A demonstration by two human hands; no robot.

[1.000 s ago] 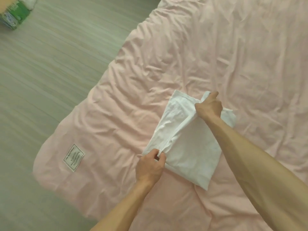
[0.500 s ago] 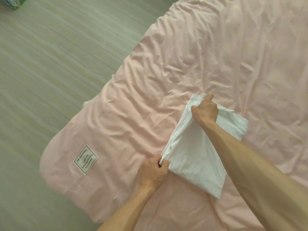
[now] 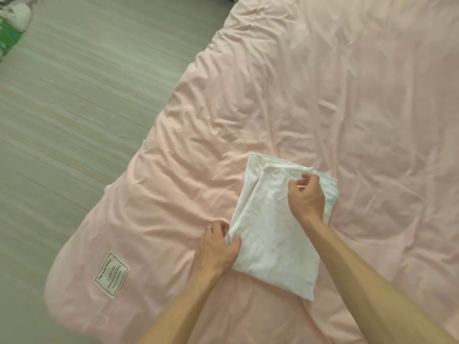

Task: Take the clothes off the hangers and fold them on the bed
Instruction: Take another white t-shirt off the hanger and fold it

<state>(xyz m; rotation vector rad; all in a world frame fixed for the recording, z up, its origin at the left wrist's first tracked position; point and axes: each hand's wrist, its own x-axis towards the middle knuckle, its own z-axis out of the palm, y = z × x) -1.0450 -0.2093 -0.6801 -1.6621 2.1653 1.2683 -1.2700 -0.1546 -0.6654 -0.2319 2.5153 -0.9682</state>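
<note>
we see one white garment (image 3: pixel 273 227): thin, soft cloth folded into a long rectangle. stacked layer edges show at its far end and light creases run across the top. it lies flat on the pink duvet (image 3: pixel 323 95), up and to the right of the sewn label (image 3: pixel 111 274), near it but not touching.

the duvet is matte, cotton-like and heavily wrinkled, with a rounded corner just below-left of the label. the label is a cream rectangular patch with a dark stitched border, set at a tilt. it has a line of script plus smaller print, too small for us to read.

the floor (image 3: pixel 74 95), left of and above the label, is grey-beige plank with long wood grain. far up-left of the label, at the frame edge, sits a blurred green and white object (image 3: pixel 10 28); we can't tell what it is.

the left hand (image 3: pixel 218 247) is right of the label, at the garment's near-left corner. its thumb is on top of the cloth and its fingers are tucked at the edge, pinching that corner. there is a thin ring (image 3: pixel 208 229) on one finger. the bare forearm enters from the bottom edge.

the right hand (image 3: pixel 306 197) is further right of the label, over the garment's far-right part, back of hand up. its fingers are loosely curled, thumb near forefinger, with no cloth caught between them that we can see. we can't tell whether the fingertips touch the cloth. the bare forearm crosses the garment's right edge.
</note>
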